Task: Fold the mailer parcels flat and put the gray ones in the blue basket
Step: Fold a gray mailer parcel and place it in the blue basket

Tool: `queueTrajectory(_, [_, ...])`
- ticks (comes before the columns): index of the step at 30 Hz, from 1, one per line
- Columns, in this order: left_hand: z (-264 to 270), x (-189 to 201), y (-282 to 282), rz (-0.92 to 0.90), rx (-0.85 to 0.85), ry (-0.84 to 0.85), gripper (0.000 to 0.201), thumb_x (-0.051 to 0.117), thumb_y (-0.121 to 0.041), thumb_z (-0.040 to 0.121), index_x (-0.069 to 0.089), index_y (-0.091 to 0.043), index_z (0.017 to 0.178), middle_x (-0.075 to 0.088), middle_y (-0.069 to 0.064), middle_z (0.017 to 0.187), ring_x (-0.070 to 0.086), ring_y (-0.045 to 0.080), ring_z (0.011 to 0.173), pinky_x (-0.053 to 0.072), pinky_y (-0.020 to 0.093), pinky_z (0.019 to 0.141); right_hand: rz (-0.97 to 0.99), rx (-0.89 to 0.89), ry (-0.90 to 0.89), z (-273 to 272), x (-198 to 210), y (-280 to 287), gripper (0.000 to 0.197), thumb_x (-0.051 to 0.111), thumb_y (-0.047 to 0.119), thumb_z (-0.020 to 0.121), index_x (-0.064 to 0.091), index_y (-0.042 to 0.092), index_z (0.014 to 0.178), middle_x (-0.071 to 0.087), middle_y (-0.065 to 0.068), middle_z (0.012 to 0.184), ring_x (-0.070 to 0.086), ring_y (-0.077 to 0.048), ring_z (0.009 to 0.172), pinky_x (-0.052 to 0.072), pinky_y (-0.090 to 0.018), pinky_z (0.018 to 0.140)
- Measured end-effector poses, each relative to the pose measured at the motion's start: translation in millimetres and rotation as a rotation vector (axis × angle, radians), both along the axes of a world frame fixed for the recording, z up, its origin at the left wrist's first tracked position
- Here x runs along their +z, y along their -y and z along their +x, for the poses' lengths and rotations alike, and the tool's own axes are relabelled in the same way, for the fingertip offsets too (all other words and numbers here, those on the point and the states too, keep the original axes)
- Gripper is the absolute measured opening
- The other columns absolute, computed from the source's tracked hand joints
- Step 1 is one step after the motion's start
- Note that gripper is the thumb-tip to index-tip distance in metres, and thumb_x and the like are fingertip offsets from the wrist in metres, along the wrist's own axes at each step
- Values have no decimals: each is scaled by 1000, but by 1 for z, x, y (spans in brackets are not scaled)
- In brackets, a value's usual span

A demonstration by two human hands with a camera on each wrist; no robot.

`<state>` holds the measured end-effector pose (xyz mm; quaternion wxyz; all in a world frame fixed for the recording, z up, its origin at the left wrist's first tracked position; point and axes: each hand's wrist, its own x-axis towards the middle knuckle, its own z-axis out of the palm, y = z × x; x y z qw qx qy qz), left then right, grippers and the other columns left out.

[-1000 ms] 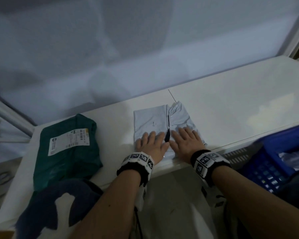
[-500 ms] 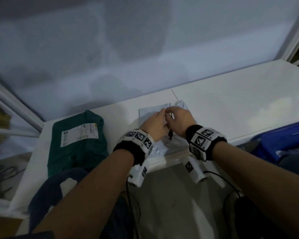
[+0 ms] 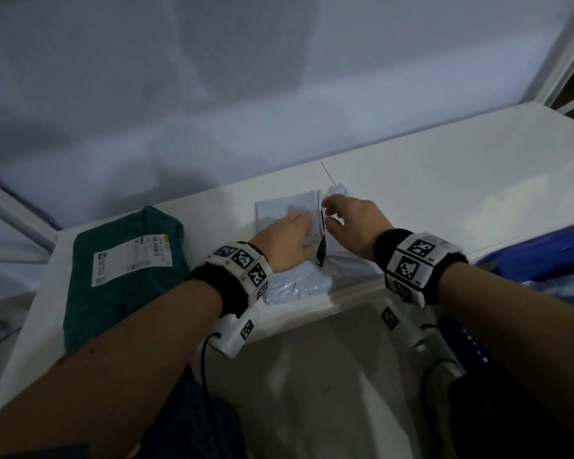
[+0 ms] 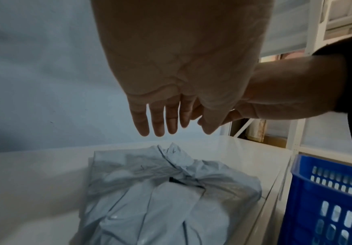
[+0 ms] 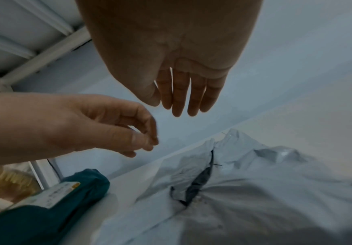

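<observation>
The gray parcel (image 3: 292, 283) lies on the white table (image 3: 444, 180), right at its near edge, crumpled, with a dark slit running down its middle where two flaps meet. Both hands are over it and, going by the wrist views, clear of the plastic. The left hand (image 3: 284, 241) hangs over the left flap; from its own wrist its fingers (image 4: 158, 119) point down, straight and a little apart, holding nothing, though from the other wrist they look loosely curled toward the thumb. The right hand (image 3: 355, 226) is up over the right flap; its fingers (image 5: 181, 92) hang straight and close together, empty in the wrist view, while the head view is too small to tell whether a fingertip touches the flap's edge. Left of the gray parcel, apart from it, a green parcel (image 3: 120, 276) with a white label lies on the same table. The blue basket (image 4: 330, 199) stands just beside the table's right end.
</observation>
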<state>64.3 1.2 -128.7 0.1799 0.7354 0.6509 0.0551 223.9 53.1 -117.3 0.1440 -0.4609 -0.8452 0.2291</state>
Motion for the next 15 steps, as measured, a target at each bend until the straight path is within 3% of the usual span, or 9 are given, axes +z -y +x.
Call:
queueTrajectory(2, [1, -9, -3, -57, -70, -45, 17, 61, -24, 92, 55, -11, 102, 50, 2, 102, 55, 24, 100, 37, 28, 77, -24, 33, 20, 6, -7, -2, 35, 52, 18, 96, 54, 9, 130, 64, -7, 124, 58, -27, 115, 41, -28, 95])
queueTrajectory(5, [4, -19, -3, -159, -200, -63, 33, 66, -24, 89, 60, -9, 118, 54, 4, 122, 53, 22, 112, 42, 29, 91, -95, 87, 39, 9, -18, -2, 31, 57, 19, 94, 58, 11, 124, 66, -4, 119, 60, -23, 111, 40, -23, 91])
queueTrajectory(9, [9, -30, -2, -172, -263, -154, 56, 71, -29, 84, 53, -11, 134, 50, 7, 136, 48, 25, 122, 43, 41, 102, -176, 115, 106, 6, -33, -2, 23, 57, 20, 92, 62, 19, 114, 69, -5, 112, 61, -24, 107, 46, -33, 95])
queueTrajectory(12, [7, -37, 4, -189, -233, -176, 67, 74, -30, 83, 44, -12, 140, 46, 7, 139, 45, 26, 126, 40, 42, 105, -201, 144, 160, 3, -40, 3, 40, 57, 24, 93, 52, 17, 132, 66, -5, 122, 59, -24, 113, 41, -27, 97])
queueTrajectory(15, [8, -43, 12, -165, -207, -186, 73, 78, -31, 78, 41, -12, 139, 46, 7, 137, 48, 26, 122, 44, 44, 100, -211, 221, 245, -2, -45, 5, 50, 56, 28, 93, 43, 14, 140, 61, -8, 128, 56, -28, 118, 40, -31, 97])
